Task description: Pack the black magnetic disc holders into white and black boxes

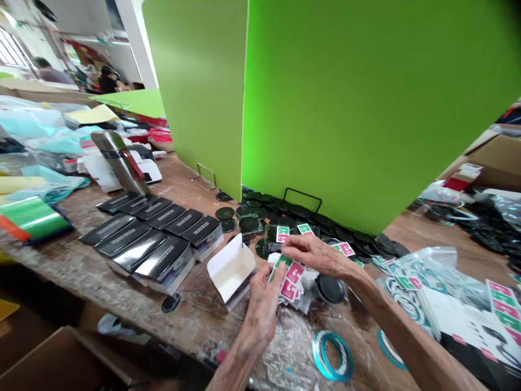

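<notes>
A worn, scuffed wooden table (171, 174) runs across the view, with tall green panels (358, 98) standing on it in wire stands and black discs (299, 210) strewn along their foot. Behind, at upper left, is a room with a barred window and two people. Glossy black-topped boxes (165, 255) sit in two rows beside an open white box (231, 266); a steel flask (122, 163) leans behind them. Between the hands, right of the open box, are pink and green cards (291, 279). The left hand (262, 293) is partly closed, thumb on top, gripping them; the right hand (311, 252) is half curled, its fingertips at their upper edge, though whether it pinches one I cannot tell. The fingers hide part of the cards, and both forearms are cut off below. The cards bear white blocky symbols, with captions perhaps too small to read; pale lettering on the box tops is likewise illegible.
</notes>
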`<action>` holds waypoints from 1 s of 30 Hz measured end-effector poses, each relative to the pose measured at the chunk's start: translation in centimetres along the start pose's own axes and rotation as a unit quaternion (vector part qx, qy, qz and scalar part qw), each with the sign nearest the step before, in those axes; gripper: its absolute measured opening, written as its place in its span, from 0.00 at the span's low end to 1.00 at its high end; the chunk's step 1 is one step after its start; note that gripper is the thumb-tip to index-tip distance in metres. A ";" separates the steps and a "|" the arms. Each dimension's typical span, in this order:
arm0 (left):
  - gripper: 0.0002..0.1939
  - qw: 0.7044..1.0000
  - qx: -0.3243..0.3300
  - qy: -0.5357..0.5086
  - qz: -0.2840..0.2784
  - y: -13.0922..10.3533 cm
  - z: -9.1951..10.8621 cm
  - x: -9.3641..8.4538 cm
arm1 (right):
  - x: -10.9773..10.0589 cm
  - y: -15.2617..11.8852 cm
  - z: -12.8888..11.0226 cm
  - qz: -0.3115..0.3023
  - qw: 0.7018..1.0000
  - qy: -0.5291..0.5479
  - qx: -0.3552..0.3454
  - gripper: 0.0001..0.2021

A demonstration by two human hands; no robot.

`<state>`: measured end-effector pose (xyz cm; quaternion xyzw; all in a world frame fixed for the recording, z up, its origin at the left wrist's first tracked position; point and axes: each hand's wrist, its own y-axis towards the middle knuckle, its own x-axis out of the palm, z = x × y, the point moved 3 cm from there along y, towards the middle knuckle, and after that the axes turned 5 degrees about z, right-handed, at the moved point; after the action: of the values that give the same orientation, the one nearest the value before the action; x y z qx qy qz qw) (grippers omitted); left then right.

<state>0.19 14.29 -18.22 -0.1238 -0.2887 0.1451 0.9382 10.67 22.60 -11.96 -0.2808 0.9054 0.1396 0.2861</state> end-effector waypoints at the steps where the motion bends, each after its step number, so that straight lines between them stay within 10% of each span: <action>1: 0.22 1.000 0.000 -0.006 0.002 0.0 0.0 0.1 | 0.1 -0.7 0.0 -0.037 0.999 0.021 0.006 0.10; 9: 0.18 0.998 -0.055 -0.010 -0.019 -2.6 -0.5 -0.5 | 0.6 4.8 2.5 0.110 0.993 0.031 0.021 0.09; 16: 0.22 0.999 -0.027 0.002 0.028 -3.2 -1.8 -2.0 | 3.2 10.7 -1.0 0.188 0.981 -0.049 -0.014 0.03; 25: 0.19 0.996 0.031 0.051 0.072 -4.0 -1.4 -2.0 | 5.6 -8.7 -2.4 0.204 0.977 -0.039 0.036 0.09; 30: 0.22 0.990 0.002 0.131 0.047 -6.0 -2.7 -0.8 | 7.5 -13.6 -0.5 0.273 0.939 0.133 0.159 0.07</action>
<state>2.28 8.01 -18.90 -0.1529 -0.1572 0.1718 0.9604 13.34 8.20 -17.28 0.0106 0.9874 0.0278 0.1551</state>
